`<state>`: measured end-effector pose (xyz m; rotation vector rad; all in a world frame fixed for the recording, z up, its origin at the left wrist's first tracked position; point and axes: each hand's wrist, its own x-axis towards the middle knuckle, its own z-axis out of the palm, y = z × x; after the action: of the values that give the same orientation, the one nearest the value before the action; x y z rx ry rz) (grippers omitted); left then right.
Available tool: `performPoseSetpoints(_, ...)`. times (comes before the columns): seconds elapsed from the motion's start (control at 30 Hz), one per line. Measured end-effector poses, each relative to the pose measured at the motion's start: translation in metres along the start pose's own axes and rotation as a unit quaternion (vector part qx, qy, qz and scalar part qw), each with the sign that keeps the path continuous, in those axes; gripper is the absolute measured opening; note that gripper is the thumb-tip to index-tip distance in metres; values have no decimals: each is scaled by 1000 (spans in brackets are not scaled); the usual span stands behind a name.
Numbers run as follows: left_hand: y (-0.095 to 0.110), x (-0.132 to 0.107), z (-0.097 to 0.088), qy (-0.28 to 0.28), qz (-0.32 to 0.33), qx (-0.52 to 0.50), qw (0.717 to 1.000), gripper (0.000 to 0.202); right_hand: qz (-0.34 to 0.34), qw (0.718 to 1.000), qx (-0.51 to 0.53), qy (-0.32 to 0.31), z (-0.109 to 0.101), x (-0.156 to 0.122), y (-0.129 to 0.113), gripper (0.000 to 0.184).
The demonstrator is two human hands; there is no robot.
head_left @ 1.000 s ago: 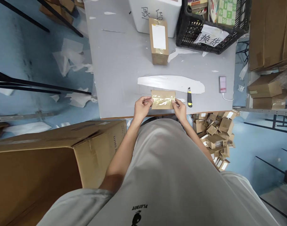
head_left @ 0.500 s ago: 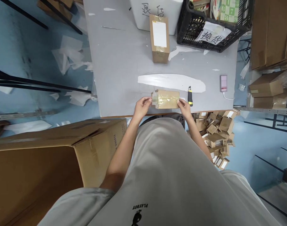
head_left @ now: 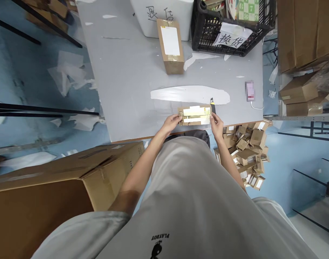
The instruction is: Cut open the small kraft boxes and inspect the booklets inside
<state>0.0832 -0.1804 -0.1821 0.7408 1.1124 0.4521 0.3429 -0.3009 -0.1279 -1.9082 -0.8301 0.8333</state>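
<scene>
A small cardboard box (head_left: pixel 196 116) with shiny tape and white label pieces on its upper face is held near the table's front edge. My left hand (head_left: pixel 172 123) grips its left end, fingers closed on the corner. At the other end, my right hand (head_left: pixel 216 126) is closed on the right edge. Just behind that hand lies a black and yellow utility knife (head_left: pixel 213 105), partly covered by the box and fingers. A taller taped cardboard box (head_left: pixel 170 46) with a blank white label stands farther back on the table.
Behind are a white bin (head_left: pixel 177 30) and a black crate (head_left: pixel 220 36) holding books. A phone (head_left: pixel 250 91) with a cable lies at right. A large open carton (head_left: pixel 110 180) stands at lower left; a heap of small boxes (head_left: pixel 245 151) lies beyond the table's right front.
The small box has been turned, so a face with white label pieces now shows instead of the plain taped one. Both hands have shifted slightly right with it, and the head view has moved.
</scene>
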Motion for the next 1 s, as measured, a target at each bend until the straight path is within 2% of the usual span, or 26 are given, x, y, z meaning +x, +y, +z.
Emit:
performPoseSetpoints(0.1, 1, -8, -9, 18, 27, 5, 999, 68, 3, 1000, 9, -18, 11, -1, 3, 77)
performPoseSetpoints(0.2, 1, -21, -30, 65, 58, 15, 996, 70, 8, 999, 15, -44, 30, -1, 8, 83)
performPoseSetpoints(0.3, 1, -34, -54, 119, 61, 30, 990, 62, 10, 996, 13, -88, 55, -1, 13, 84)
performPoseSetpoints(0.4, 2, -44, -73, 175, 41, 36, 983, 52, 26, 990, -3, -136, 79, 2, 16, 77)
performPoseSetpoints(0.53, 5, -54, -85, 228, 14, 40, 973, 42, 43, 984, -17, -170, 98, 10, 15, 69)
performPoseSetpoints(0.63, 13, -61, -81, 213, 16, 55, 975, 40, 42, 982, -19, -184, 97, 20, 14, 71)
performPoseSetpoints(0.77, 30, -76, -65, 159, 49, 117, 979, 46, 41, 984, -22, -170, 85, 32, 18, 74)
performPoseSetpoints(0.87, 46, -93, -45, 93, 73, 187, 975, 57, 45, 991, -38, -122, 69, 36, 24, 76)
performPoseSetpoints(1.0, 64, -111, -7, -29, 104, 249, 963, 70, 67, 995, -58, -52, 45, 33, 32, 79)
